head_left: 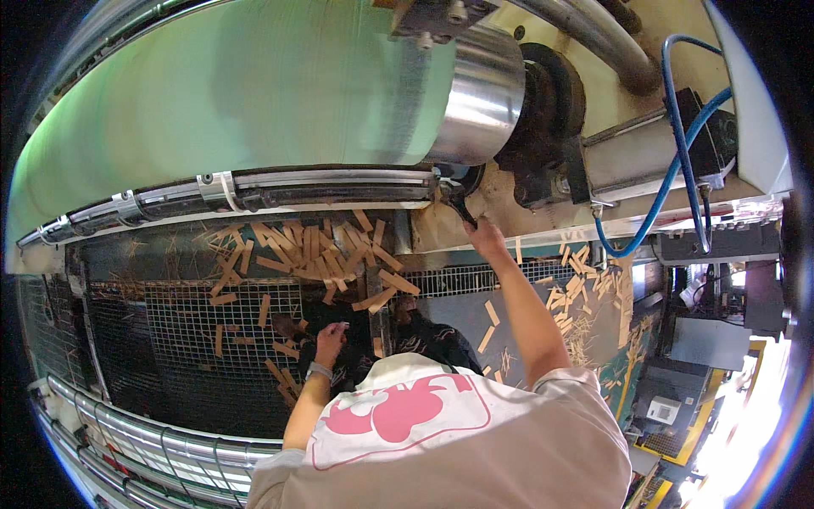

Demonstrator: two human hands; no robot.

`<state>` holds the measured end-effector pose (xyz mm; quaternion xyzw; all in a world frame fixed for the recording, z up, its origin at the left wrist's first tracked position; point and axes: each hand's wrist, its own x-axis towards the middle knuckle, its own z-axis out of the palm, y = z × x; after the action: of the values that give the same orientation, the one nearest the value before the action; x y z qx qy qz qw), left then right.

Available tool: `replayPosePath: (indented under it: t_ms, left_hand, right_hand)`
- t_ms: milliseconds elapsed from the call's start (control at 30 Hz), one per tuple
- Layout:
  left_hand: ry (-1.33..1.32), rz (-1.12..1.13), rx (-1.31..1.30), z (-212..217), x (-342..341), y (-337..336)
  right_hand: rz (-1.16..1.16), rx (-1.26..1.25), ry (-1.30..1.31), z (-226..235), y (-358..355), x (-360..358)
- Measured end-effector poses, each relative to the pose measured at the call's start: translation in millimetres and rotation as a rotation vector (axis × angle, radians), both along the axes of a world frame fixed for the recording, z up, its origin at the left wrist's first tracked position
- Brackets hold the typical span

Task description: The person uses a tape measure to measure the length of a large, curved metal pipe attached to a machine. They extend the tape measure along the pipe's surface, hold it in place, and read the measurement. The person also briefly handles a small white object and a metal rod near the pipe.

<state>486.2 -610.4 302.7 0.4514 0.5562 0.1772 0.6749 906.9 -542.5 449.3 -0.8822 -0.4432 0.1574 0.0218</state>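
Note:
My right hand (485,237) is closed round the handle of a dark wrench (459,205). The wrench's head reaches the end of a long metal rail (331,181), just below the bare steel end (487,93) of a large roller. Pale green material (246,85) covers most of that roller. Lower and to the left, my left hand (330,343) hangs in front of my body with its fingers curled together. A small pale spot shows at its fingertips, too small to name. That hand touches no part of the machine.
Loose tan strips (318,250) are heaped below the rail, and more strips (577,284) are scattered at right. A metal grating (225,318) lies underfoot. Blue hoses (678,153) loop beside a cylinder (627,157) at upper right. Shiny rollers (161,437) run along the lower left.

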Motion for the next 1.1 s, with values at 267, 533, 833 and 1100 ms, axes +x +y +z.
replayPosePath:
  t_ms: [267, 533, 833, 1100]
  left_hand:
    - [-0.055, 0.320, -0.080, -56.1, -94.5, 55.1]
    - [-0.325, 0.815, -0.402, -156.5, -145.1, -6.0]
    - [0.068, 0.523, -0.251, -190.7, -78.1, -86.7]
    - [0.086, 0.589, -0.183, -276.2, -47.5, -108.6]
  right_hand:
    - [0.153, -0.151, -0.235, 4.1, 10.7, 3.5]
    - [0.328, -0.295, -0.234, -20.1, 62.8, 47.9]
    - [-0.107, -0.367, 0.410, -4.0, 70.7, 79.1]
    - [-0.430, -0.502, 0.395, 54.3, 53.0, 0.1]
